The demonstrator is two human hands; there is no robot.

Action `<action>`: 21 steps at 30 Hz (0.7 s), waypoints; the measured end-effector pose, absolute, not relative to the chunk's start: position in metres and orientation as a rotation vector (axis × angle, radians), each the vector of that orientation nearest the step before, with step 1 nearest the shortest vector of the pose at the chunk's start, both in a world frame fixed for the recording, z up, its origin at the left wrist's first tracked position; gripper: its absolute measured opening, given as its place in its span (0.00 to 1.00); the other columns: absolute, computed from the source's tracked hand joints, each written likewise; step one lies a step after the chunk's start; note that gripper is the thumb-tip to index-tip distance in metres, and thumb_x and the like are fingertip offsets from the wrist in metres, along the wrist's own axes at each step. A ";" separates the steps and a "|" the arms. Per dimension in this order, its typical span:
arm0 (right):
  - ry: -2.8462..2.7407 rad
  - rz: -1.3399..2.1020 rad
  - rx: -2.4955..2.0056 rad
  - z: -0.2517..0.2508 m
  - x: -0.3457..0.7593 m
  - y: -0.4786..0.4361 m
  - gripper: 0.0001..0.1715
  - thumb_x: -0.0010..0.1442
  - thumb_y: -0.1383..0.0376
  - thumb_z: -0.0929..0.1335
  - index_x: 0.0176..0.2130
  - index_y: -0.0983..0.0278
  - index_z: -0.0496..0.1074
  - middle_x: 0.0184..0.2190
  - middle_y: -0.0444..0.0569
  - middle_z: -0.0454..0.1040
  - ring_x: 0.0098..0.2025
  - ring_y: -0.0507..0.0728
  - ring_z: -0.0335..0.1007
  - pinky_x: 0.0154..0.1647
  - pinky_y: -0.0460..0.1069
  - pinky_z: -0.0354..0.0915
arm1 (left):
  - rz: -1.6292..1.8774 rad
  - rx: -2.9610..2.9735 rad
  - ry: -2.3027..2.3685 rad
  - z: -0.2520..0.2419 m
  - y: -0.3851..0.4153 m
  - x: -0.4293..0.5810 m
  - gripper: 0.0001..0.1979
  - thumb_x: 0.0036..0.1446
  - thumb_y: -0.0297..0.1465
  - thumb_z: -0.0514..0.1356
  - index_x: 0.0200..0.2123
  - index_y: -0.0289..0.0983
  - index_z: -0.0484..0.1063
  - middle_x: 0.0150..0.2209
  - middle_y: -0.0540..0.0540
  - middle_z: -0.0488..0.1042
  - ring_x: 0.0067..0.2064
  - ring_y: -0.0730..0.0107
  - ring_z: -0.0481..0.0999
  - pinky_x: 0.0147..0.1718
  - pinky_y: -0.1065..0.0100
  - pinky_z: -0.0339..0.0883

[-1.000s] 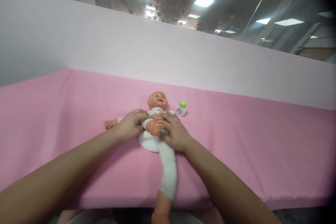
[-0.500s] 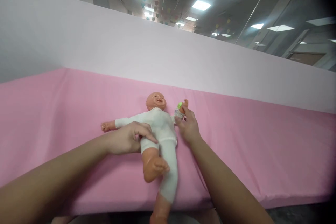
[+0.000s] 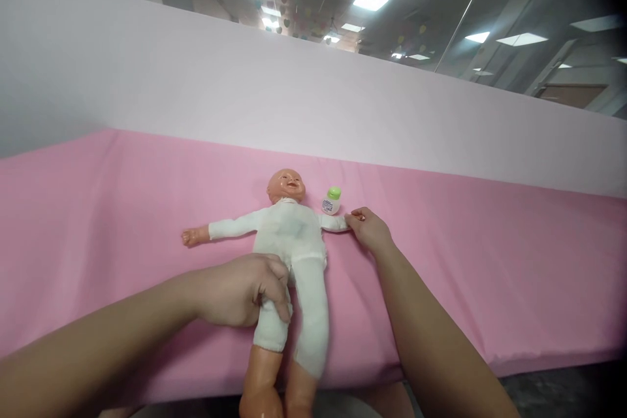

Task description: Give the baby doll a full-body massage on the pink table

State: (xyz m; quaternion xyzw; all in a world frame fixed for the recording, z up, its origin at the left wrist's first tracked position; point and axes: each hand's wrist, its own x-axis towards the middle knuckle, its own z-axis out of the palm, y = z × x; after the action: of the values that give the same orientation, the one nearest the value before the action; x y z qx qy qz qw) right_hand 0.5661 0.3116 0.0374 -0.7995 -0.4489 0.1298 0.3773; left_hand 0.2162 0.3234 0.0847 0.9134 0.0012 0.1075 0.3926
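Note:
A baby doll (image 3: pixel 289 241) in a white suit lies on its back on the pink sheet (image 3: pixel 122 209), head away from me, arms spread, legs hanging over the near edge. My left hand (image 3: pixel 242 290) is closed round the doll's left-side thigh. My right hand (image 3: pixel 368 230) is closed on the end of the doll's right-side arm, covering the doll's hand. A small white bottle with a green cap (image 3: pixel 332 200) stands upright beside the doll's head, just above that arm.
A pale lilac cloth wall (image 3: pixel 245 98) rises behind the pink surface. The sheet's front edge (image 3: pixel 490 369) drops off near me at the lower right. Ceiling lights and a glass partition show above the wall.
The doll's bent leg has been straightened and now lies flat under my left hand. My right hand left the bottle and took the doll's arm, stretching it out sideways.

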 end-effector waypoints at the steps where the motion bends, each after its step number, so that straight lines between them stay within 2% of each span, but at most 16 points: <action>1: -1.114 0.303 -2.002 0.038 0.564 0.311 0.24 0.59 0.46 0.68 0.48 0.57 0.75 0.47 0.49 0.79 0.46 0.61 0.76 0.48 0.55 0.68 | 0.240 2.263 0.021 0.087 0.326 0.215 0.09 0.57 0.32 0.67 0.41 0.43 0.84 0.39 0.43 0.79 0.41 0.60 0.78 0.41 0.67 0.73; 5: -1.132 0.145 -1.684 0.047 0.546 0.306 0.27 0.64 0.49 0.65 0.58 0.57 0.71 0.64 0.51 0.68 0.61 0.60 0.68 0.59 0.55 0.65 | 0.344 2.039 0.137 0.089 0.350 0.212 0.09 0.59 0.31 0.66 0.43 0.39 0.83 0.46 0.42 0.77 0.46 0.58 0.78 0.45 0.65 0.73; 8: -1.398 0.065 -1.463 0.052 0.519 0.303 0.30 0.68 0.51 0.63 0.65 0.56 0.64 0.69 0.50 0.60 0.68 0.60 0.60 0.62 0.57 0.64 | 0.613 1.927 0.307 0.078 0.379 0.208 0.12 0.53 0.29 0.69 0.42 0.38 0.82 0.48 0.41 0.77 0.48 0.57 0.78 0.45 0.64 0.73; 11: -1.722 0.010 -1.336 0.050 0.491 0.302 0.34 0.68 0.52 0.64 0.70 0.53 0.58 0.72 0.48 0.54 0.72 0.62 0.50 0.70 0.62 0.55 | 0.763 1.840 0.549 0.065 0.399 0.206 0.13 0.52 0.29 0.68 0.43 0.37 0.80 0.46 0.40 0.78 0.46 0.57 0.78 0.43 0.63 0.73; 13: -1.916 0.007 -1.345 0.047 0.478 0.303 0.34 0.67 0.51 0.65 0.68 0.53 0.61 0.72 0.48 0.53 0.73 0.65 0.47 0.72 0.65 0.49 | 0.735 1.802 0.626 0.060 0.405 0.207 0.14 0.52 0.31 0.69 0.43 0.35 0.80 0.44 0.39 0.79 0.44 0.57 0.79 0.42 0.61 0.73; 16: -2.104 0.017 -1.395 0.044 0.468 0.304 0.30 0.66 0.49 0.67 0.64 0.51 0.68 0.70 0.45 0.57 0.73 0.67 0.48 0.72 0.67 0.47 | 0.686 1.725 0.633 0.056 0.407 0.210 0.17 0.48 0.33 0.72 0.42 0.33 0.79 0.42 0.38 0.79 0.43 0.56 0.79 0.41 0.60 0.74; 21: -2.129 -0.034 -1.404 0.045 0.465 0.302 0.29 0.67 0.50 0.66 0.65 0.48 0.66 0.68 0.44 0.61 0.71 0.65 0.51 0.73 0.66 0.48 | 0.702 1.638 0.632 0.052 0.408 0.213 0.19 0.45 0.32 0.74 0.41 0.33 0.79 0.41 0.39 0.79 0.41 0.58 0.79 0.38 0.62 0.74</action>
State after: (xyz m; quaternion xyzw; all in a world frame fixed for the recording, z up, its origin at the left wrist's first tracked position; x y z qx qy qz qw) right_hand 0.4653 0.3022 0.0446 -0.5265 -0.7985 -0.0127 0.2914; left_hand 0.2134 0.4079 0.0521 0.7023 0.2710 0.3010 0.5854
